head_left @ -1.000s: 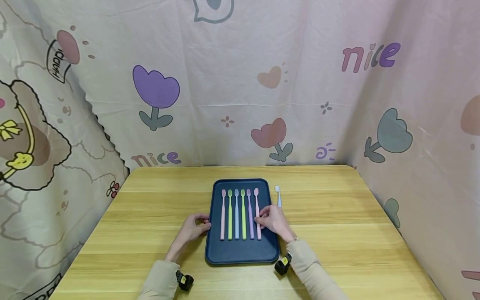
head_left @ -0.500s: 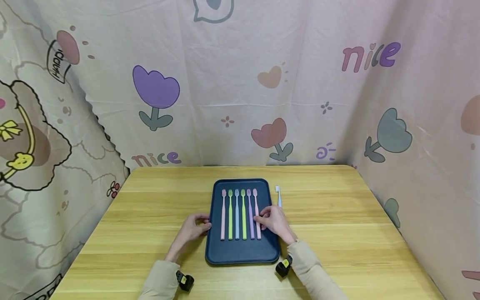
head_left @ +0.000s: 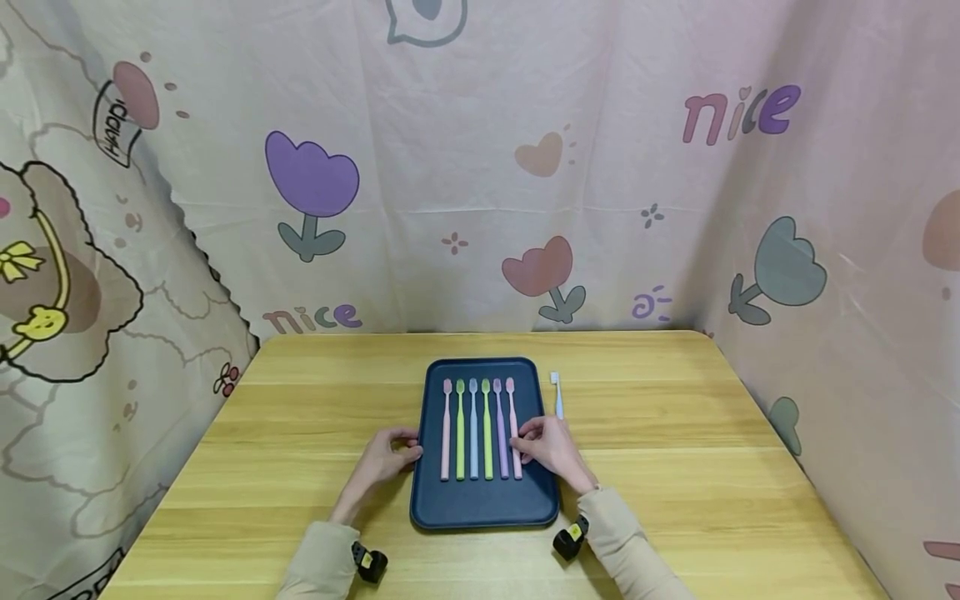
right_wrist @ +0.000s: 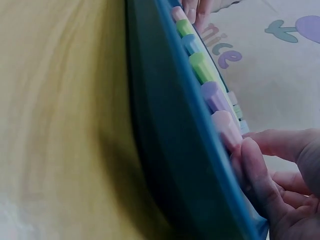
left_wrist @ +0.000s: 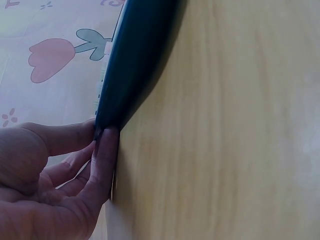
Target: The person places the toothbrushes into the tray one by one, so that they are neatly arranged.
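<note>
A dark blue tray [head_left: 486,507] lies on the table with several toothbrushes in a parallel row, heads towards the back. My left hand [head_left: 385,460] pinches the tray's left rim between thumb and fingers, seen close in the left wrist view. At the right end of the row is a pink toothbrush [head_left: 513,410]; my right hand [head_left: 553,447] holds its handle between thumb and index finger. Beside it lies a purple toothbrush [head_left: 500,425]. In the right wrist view the pink handle end [right_wrist: 226,129] sits against my thumb and fingertip.
Right of the tray, on the wooden table [head_left: 675,450], lies a light blue toothbrush [head_left: 557,393], its lower part hidden by my right hand. A patterned curtain [head_left: 450,183] hangs behind the table and along both sides.
The right-end pink toothbrush's head has shifted slightly left, towards the purple one. My right hand has drawn slightly right and towards me. The left hand stays at the rim.
</note>
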Action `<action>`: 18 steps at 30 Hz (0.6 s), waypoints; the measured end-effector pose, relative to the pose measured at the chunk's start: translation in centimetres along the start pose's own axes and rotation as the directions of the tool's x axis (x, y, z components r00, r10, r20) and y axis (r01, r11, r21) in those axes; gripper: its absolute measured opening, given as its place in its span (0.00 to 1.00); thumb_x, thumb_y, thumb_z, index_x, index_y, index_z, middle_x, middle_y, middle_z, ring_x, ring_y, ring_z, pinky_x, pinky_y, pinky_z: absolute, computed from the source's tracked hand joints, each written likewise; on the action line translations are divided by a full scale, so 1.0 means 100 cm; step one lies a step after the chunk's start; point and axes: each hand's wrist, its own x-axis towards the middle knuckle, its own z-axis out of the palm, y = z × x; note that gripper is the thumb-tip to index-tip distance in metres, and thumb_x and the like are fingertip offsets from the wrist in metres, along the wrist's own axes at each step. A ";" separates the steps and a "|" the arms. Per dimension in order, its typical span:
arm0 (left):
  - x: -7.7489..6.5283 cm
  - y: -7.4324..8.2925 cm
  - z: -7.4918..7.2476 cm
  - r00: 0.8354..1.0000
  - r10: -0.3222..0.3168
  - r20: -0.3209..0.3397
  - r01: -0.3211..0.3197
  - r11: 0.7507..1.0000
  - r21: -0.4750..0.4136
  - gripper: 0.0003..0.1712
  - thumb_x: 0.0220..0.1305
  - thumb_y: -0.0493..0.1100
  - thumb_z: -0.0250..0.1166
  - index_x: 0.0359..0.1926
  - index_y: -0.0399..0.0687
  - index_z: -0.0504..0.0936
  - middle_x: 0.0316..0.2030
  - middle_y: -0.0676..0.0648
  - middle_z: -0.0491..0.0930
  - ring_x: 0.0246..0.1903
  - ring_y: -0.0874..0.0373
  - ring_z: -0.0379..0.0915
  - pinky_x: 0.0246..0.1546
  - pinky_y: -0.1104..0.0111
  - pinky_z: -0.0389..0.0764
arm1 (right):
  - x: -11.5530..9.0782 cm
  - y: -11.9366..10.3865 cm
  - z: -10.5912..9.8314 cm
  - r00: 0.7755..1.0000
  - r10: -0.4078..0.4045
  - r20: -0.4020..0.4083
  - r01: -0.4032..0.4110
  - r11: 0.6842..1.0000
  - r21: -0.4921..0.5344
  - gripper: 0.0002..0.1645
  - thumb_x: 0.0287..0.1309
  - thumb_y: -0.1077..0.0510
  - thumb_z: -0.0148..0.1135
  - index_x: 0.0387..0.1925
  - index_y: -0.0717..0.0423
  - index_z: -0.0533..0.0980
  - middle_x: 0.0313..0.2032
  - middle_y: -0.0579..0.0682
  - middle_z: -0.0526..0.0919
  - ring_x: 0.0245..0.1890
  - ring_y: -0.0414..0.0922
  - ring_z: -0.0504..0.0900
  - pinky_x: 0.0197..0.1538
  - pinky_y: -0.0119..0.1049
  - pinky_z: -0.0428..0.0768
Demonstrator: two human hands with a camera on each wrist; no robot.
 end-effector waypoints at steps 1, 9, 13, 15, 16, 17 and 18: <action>0.000 0.000 0.000 1.000 -0.002 -0.002 0.002 1.000 0.000 0.17 0.64 0.29 0.65 0.52 0.24 0.79 0.41 0.36 0.81 0.35 0.55 0.81 0.36 0.62 0.88 | 0.000 0.000 0.000 1.000 0.001 -0.002 -0.001 1.000 0.001 0.08 0.56 0.63 0.71 0.33 0.68 0.82 0.23 0.55 0.87 0.16 0.43 0.84 0.22 0.31 0.84; -0.001 0.000 0.000 1.000 -0.008 -0.007 0.008 1.000 -0.014 0.16 0.64 0.28 0.64 0.52 0.24 0.79 0.41 0.36 0.81 0.35 0.55 0.81 0.36 0.62 0.88 | -0.001 0.001 0.001 1.000 0.004 0.002 -0.004 1.000 0.006 0.08 0.55 0.63 0.72 0.33 0.68 0.83 0.23 0.55 0.87 0.17 0.43 0.85 0.23 0.32 0.84; 0.000 0.000 0.001 1.000 -0.007 -0.009 0.007 1.000 -0.013 0.16 0.64 0.29 0.64 0.52 0.25 0.79 0.41 0.36 0.81 0.35 0.55 0.80 0.37 0.62 0.88 | -0.001 0.001 0.001 1.000 0.005 0.003 -0.005 1.000 0.001 0.09 0.55 0.64 0.72 0.33 0.68 0.83 0.24 0.56 0.87 0.17 0.43 0.85 0.24 0.32 0.85; 0.000 -0.001 0.001 1.000 -0.006 -0.009 0.006 1.000 -0.012 0.16 0.64 0.28 0.64 0.52 0.25 0.79 0.41 0.36 0.81 0.35 0.55 0.81 0.37 0.62 0.88 | -0.001 0.001 0.001 1.000 0.007 -0.001 -0.007 1.000 -0.003 0.09 0.55 0.64 0.72 0.33 0.68 0.83 0.24 0.56 0.87 0.17 0.43 0.85 0.24 0.32 0.85; 0.000 -0.001 0.001 1.000 -0.005 -0.009 0.005 1.000 -0.012 0.16 0.64 0.28 0.64 0.52 0.25 0.79 0.41 0.36 0.81 0.35 0.55 0.81 0.36 0.62 0.88 | 0.000 0.000 0.001 1.000 0.014 -0.003 -0.014 1.000 -0.002 0.08 0.55 0.64 0.72 0.33 0.68 0.83 0.24 0.56 0.87 0.17 0.43 0.85 0.24 0.31 0.85; 0.000 -0.001 0.001 1.000 -0.006 -0.009 0.005 1.000 -0.014 0.16 0.64 0.28 0.64 0.52 0.24 0.79 0.41 0.36 0.81 0.35 0.55 0.81 0.36 0.63 0.88 | 0.000 0.000 0.001 1.000 0.021 -0.005 -0.021 1.000 -0.001 0.08 0.55 0.64 0.72 0.33 0.68 0.83 0.24 0.56 0.87 0.17 0.43 0.85 0.24 0.31 0.84; 0.000 -0.001 0.001 1.000 -0.006 -0.010 0.006 1.000 -0.015 0.16 0.64 0.28 0.64 0.52 0.24 0.79 0.41 0.37 0.81 0.35 0.56 0.81 0.36 0.63 0.88 | 0.000 0.000 0.001 1.000 0.019 -0.006 -0.019 1.000 -0.002 0.08 0.55 0.64 0.72 0.33 0.68 0.83 0.24 0.56 0.87 0.17 0.43 0.85 0.24 0.31 0.84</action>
